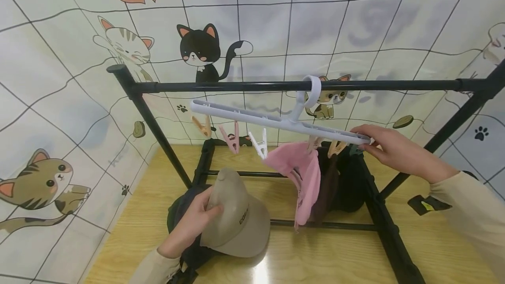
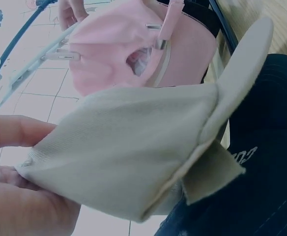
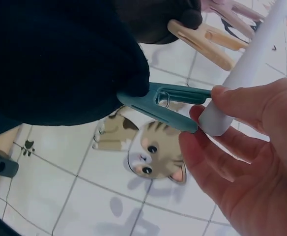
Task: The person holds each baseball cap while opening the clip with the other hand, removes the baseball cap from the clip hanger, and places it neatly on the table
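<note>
My left hand (image 1: 195,218) pinches the crown of a beige baseball cap (image 1: 226,214), its brim pointing right; the left wrist view shows thumb and fingers at the crown's top. With my right hand (image 1: 388,148) I hold the lower, right end of a pale lavender clip hanger (image 1: 256,119), hooked over a black rail. In the right wrist view, thumb and fingertips also meet the handles of a green clothespin (image 3: 158,105), clipped to a dark cap (image 3: 60,64). A pink cap (image 1: 296,170) and a brown cap (image 1: 325,183) hang beside it.
Tan (image 1: 202,126), pink (image 1: 231,137) and white (image 1: 259,143) clothespins dangle at the hanger's left half, holding nothing. Dark caps (image 1: 181,205) lie under the beige one on the wooden table (image 1: 126,231). The black rack's rail (image 1: 236,86) spans the view before a cat-patterned wall.
</note>
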{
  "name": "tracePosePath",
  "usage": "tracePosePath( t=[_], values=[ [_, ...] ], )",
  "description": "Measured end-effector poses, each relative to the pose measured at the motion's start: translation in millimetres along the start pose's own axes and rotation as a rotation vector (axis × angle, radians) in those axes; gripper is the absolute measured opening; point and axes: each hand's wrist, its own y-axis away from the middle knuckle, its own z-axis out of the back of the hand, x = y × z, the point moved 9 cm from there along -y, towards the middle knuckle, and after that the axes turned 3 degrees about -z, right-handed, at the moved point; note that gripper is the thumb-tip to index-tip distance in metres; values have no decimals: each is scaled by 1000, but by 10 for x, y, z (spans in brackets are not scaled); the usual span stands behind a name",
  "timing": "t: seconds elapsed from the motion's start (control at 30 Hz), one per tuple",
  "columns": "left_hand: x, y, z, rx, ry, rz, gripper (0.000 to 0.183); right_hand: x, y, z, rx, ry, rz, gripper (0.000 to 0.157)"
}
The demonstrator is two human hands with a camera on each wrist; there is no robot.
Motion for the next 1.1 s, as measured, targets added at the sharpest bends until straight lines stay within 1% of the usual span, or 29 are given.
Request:
tracePosePath(
  t=[0.1, 0.17, 0.3, 0.43, 0.5, 0.57, 0.73, 0.8, 0.87, 0.93, 1.0, 1.1],
  values=[
    [5, 2, 8, -10, 0, 13, 40, -36, 28, 112, -34, 12, -13, 40],
    [-4, 1, 8, -14, 9, 14, 39, -24, 47, 191, -62, 23, 9, 41],
    [-47, -12, -31, 2, 39, -2, 41, 4, 91, 353, -138, 49, 43, 42],
    [-43, -23, -66, -1, 84, -4, 44, 3, 128, 483, -194, 61, 27, 43],
    [2, -23, -79, -6, 116, 7, 47, -2, 140, 520, -206, 66, 15, 43],
    [59, -22, -102, 7, 157, 10, 50, -7, 147, 537, -208, 70, 11, 45],
    [217, -1, -122, 40, 250, -1, 48, -22, 149, 533, -202, 71, 13, 47],
    [287, 18, -101, 35, 286, 15, 49, -31, 156, 526, -200, 66, 13, 47],
    [360, 44, -75, 27, 315, 46, 53, -39, 162, 517, -197, 61, 8, 47],
    [427, 72, -43, 14, 326, 85, 53, -50, 167, 505, -190, 58, 2, 47],
    [480, 99, -6, -2, 325, 115, 50, -54, 164, 502, -185, 59, -4, 48],
    [548, 134, 77, -52, 264, 156, 38, -61, 157, 506, -179, 64, -10, 48]
  ],
)
